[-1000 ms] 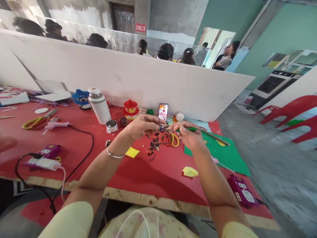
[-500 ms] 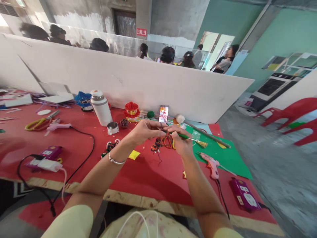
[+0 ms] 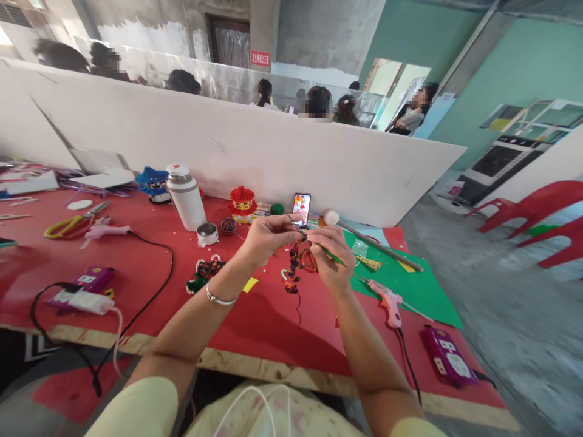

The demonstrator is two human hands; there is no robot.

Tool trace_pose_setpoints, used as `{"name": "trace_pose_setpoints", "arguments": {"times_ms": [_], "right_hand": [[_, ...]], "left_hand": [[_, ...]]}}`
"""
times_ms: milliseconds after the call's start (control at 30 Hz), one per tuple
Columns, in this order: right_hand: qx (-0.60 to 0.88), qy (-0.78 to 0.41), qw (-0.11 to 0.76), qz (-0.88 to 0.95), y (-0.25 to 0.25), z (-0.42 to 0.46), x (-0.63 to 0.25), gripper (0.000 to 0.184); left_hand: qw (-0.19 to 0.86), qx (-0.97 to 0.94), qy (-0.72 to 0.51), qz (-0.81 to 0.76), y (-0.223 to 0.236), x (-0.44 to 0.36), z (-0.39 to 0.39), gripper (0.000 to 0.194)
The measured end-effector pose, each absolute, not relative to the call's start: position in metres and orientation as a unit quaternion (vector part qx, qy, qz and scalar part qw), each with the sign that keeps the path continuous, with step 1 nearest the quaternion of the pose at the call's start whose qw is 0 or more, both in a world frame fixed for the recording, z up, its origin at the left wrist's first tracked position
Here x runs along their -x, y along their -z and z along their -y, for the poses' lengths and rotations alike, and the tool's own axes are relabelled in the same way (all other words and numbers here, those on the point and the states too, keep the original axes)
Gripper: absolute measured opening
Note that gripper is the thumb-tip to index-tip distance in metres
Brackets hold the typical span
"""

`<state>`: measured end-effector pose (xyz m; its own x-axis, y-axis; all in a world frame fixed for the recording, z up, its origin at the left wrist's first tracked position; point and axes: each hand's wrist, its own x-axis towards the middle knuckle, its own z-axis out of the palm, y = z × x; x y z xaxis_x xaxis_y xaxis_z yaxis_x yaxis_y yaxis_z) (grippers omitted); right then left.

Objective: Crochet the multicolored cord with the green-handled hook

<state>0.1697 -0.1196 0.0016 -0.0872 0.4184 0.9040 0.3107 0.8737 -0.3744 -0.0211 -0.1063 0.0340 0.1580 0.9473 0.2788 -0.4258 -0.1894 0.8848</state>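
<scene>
My left hand point(image 3: 268, 239) is closed, pinching the top of a dark, multicoloured crocheted strip point(image 3: 292, 274). The strip dangles below my fingers, with a loose yarn tail under it. In my right hand point(image 3: 336, 258) is a green-handled crochet hook point(image 3: 331, 255), its tip up at the work by my left fingertips. The two hands almost touch there, and the exact stitch is too small to make out. Behind them a phone point(image 3: 301, 209) stands upright with a lit screen. Red-handled scissors point(image 3: 308, 261) lie partly hidden beside the strip.
A white flask point(image 3: 186, 200), a metal cup point(image 3: 207, 234) and a ball of yarn point(image 3: 228, 226) stand left of centre. Pink glue guns lie left point(image 3: 107, 231) and right point(image 3: 386, 298), with cords trailing. A purple power strip point(image 3: 449, 357) sits near the right edge. A white partition point(image 3: 255, 158) closes the back.
The crocheted strip hangs lower and shows more of its length. My right hand has turned, so the hook now slants down into the palm instead of pointing out to the right.
</scene>
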Motion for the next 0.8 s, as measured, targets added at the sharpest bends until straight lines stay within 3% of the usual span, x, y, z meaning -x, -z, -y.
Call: {"name": "trace_pose_setpoints", "arguments": {"times_ms": [333, 500, 633, 800], "right_hand": [[0.286, 0.145, 0.631, 0.707, 0.017, 0.118, -0.158, 0.034], [0.236, 0.052, 0.668, 0.704, 0.017, 0.112, -0.162, 0.021], [0.202, -0.112, 0.629, 0.742, 0.004, 0.109, -0.176, 0.018], [0.167, -0.167, 0.592, 0.770, -0.013, 0.109, -0.193, 0.021]], "left_hand": [[0.545, -0.421, -0.666, -0.288, -0.030, -0.006, 0.122, 0.051], [0.648, -0.419, -0.576, -0.271, -0.037, 0.011, 0.121, 0.050], [0.648, -0.479, -0.517, -0.290, -0.042, 0.033, 0.114, 0.044], [0.630, -0.541, -0.466, -0.304, -0.046, 0.044, 0.108, 0.042]]}}
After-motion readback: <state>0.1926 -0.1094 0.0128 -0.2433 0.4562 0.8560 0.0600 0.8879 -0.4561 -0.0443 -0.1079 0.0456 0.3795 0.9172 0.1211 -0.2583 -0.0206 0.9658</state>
